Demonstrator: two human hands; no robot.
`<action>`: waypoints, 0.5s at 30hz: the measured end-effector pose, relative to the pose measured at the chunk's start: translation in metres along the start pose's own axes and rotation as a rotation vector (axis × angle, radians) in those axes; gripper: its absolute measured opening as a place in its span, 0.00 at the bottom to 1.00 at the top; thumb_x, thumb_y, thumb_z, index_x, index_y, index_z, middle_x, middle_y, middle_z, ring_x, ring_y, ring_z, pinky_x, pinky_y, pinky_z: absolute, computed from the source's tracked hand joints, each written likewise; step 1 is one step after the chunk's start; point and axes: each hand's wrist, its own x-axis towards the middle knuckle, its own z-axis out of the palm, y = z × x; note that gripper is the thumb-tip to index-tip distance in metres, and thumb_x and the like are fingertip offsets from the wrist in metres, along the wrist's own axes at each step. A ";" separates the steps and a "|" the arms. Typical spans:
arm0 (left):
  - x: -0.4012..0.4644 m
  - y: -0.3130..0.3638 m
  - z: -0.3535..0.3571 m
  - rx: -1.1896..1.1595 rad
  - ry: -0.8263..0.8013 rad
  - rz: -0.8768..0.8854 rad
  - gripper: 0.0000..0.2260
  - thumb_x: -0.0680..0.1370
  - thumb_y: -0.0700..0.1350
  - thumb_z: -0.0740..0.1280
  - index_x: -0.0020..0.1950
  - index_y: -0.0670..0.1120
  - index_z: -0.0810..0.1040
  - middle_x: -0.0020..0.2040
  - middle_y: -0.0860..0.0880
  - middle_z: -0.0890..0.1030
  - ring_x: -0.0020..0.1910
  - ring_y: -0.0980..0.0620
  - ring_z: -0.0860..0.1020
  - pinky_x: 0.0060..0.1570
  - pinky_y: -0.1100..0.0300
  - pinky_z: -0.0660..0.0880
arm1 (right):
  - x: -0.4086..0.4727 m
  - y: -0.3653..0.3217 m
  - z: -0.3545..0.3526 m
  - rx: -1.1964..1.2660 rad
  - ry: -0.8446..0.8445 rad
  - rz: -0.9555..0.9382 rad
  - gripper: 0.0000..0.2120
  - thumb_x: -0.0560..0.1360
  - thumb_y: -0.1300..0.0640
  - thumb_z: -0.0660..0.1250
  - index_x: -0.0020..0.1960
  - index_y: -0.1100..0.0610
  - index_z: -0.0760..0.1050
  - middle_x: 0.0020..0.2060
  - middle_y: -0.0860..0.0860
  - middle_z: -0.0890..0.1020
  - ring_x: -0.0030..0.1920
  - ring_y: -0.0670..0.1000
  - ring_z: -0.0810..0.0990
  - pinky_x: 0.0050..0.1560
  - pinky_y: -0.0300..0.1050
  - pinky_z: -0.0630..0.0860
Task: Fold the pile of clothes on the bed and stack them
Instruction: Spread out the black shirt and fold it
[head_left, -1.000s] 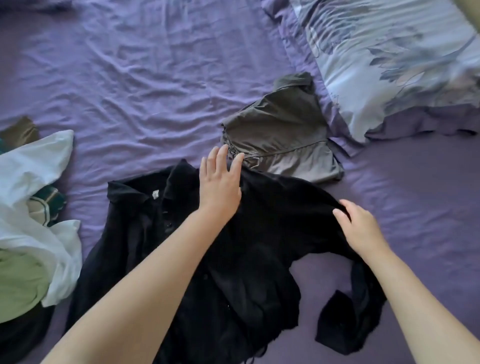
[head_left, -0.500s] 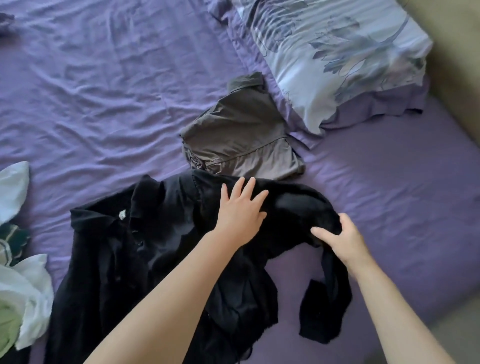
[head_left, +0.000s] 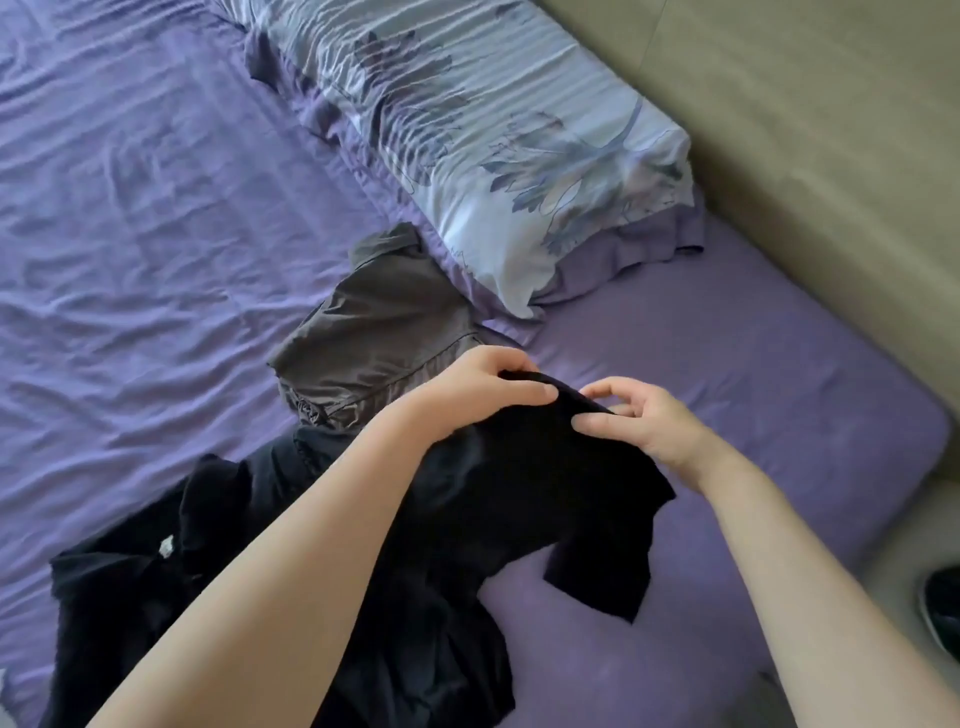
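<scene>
Two hands pinch one sleeve of the black shirt (head_left: 311, 545), which sprawls on the bed (head_left: 130, 234) just before the folded grey garment (head_left: 384, 338). The left hand (head_left: 483, 387) and right hand (head_left: 641, 415) have fingers clamped on its raised edge. Pulling unevenly could twist the sleeve and drag the grey garment askew.

The person's left hand (head_left: 485, 387) and right hand (head_left: 641, 418) are bare, both forearms uncovered with no sleeve reaching them.
</scene>
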 end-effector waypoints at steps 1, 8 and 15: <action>0.001 0.004 -0.005 -0.087 0.007 0.005 0.10 0.72 0.50 0.73 0.45 0.43 0.80 0.39 0.48 0.79 0.39 0.51 0.77 0.44 0.55 0.73 | -0.001 -0.002 -0.006 -0.036 -0.016 0.037 0.13 0.68 0.50 0.74 0.49 0.54 0.80 0.41 0.53 0.85 0.42 0.51 0.84 0.39 0.38 0.77; 0.025 -0.009 -0.032 0.181 0.355 0.001 0.04 0.78 0.49 0.67 0.45 0.50 0.75 0.39 0.54 0.77 0.42 0.53 0.75 0.46 0.57 0.72 | -0.009 0.003 -0.034 -0.149 -0.027 0.119 0.15 0.69 0.43 0.66 0.38 0.55 0.76 0.37 0.48 0.79 0.41 0.47 0.77 0.49 0.42 0.67; 0.028 -0.033 -0.030 0.217 0.558 -0.011 0.05 0.76 0.49 0.69 0.49 0.53 0.74 0.42 0.57 0.76 0.48 0.51 0.76 0.44 0.60 0.70 | 0.017 0.001 -0.039 -0.541 0.551 0.017 0.06 0.74 0.58 0.62 0.39 0.54 0.75 0.33 0.51 0.75 0.40 0.54 0.71 0.41 0.46 0.66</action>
